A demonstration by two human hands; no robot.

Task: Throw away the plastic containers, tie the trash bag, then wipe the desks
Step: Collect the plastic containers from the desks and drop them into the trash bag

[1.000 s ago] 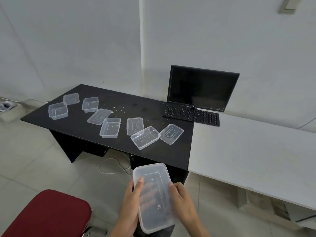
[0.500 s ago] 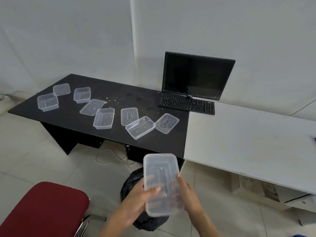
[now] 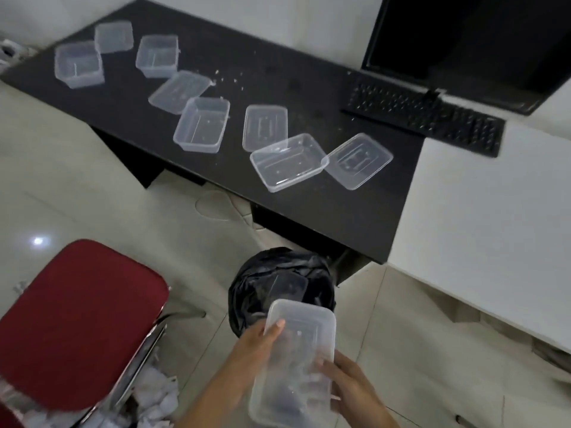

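Holding a clear tub (image 3: 298,350) at 6 o'clock, low in view, with both grips. Clasping its left rim with the left grip (image 3: 258,344), thumb lying on top, fingers showing only as a blur through the plastic. Pinching its lower right edge with the right grip (image 3: 349,381), thumb pressing on the rim. Overlapping, with the tub's far end, the near lip of the black bag (image 3: 251,282) standing open on the floor just beyond. Lying inside that bag: a second tub (image 3: 287,287). Sitting scattered from 10 to 1 o'clock on the black table (image 3: 293,72): eight loose tubs and lids (image 3: 202,125), with crumbs (image 3: 228,78) among them. Straddling both tables at 1 o'clock: a keyboard (image 3: 426,115) before a monitor (image 3: 479,35). Adjoining at 3 o'clock: a white table (image 3: 479,227). Standing at 8 o'clock: a red chair (image 3: 77,319), with crumpled white scraps (image 3: 154,393) beneath.
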